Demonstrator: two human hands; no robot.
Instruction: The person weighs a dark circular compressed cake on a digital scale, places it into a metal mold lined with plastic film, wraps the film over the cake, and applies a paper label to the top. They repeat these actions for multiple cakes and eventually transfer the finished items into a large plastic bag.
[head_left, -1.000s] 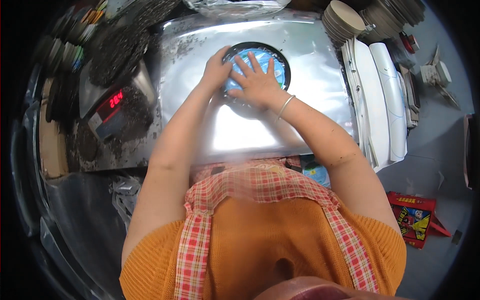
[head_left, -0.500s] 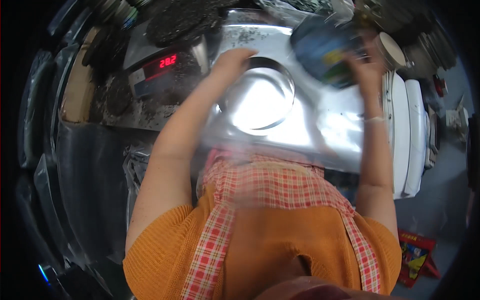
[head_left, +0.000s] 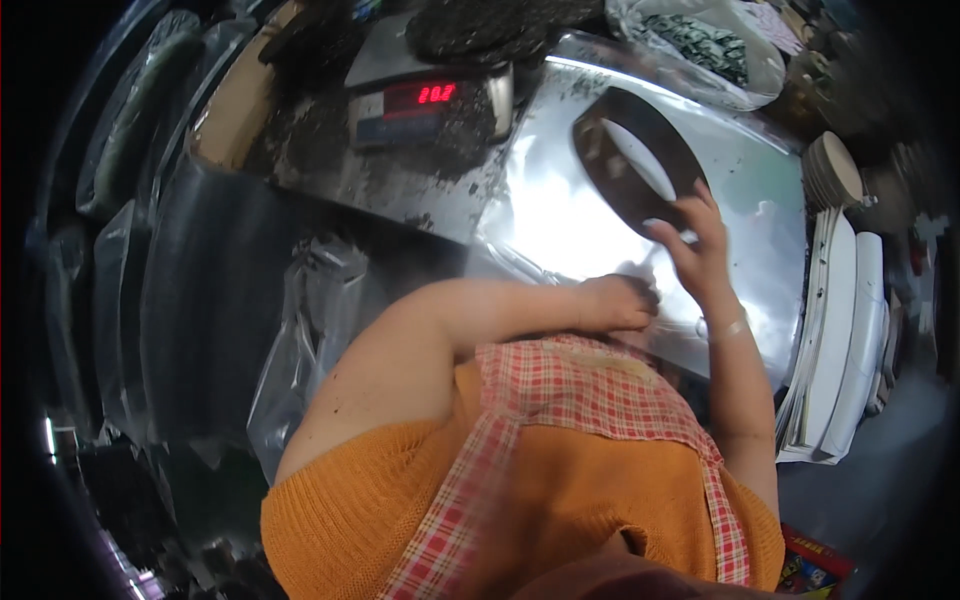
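Observation:
My right hand [head_left: 700,240] grips a dark round ring [head_left: 598,175] by its near side, tilted over the shiny metal sheet [head_left: 525,195]. Below it, at the sheet's near edge, my left hand [head_left: 618,302] has its fingers curled; what they hold, if anything, is hard to make out.
Left of the sheet are a scale [head_left: 372,120] with a red display, dark flat discs [head_left: 480,30] and a cardboard piece [head_left: 240,90]. A bag of dark leaves [head_left: 680,55] lies behind. At right are stacked round boards [head_left: 835,165], white sheets [head_left: 840,340]; at lower left, clear plastic bags [head_left: 300,350].
The blue disc that my right hand carried rightward is out of sight. The ring is now lifted in my right hand. My left hand has moved down and right to the sheet's near edge. The view has shifted.

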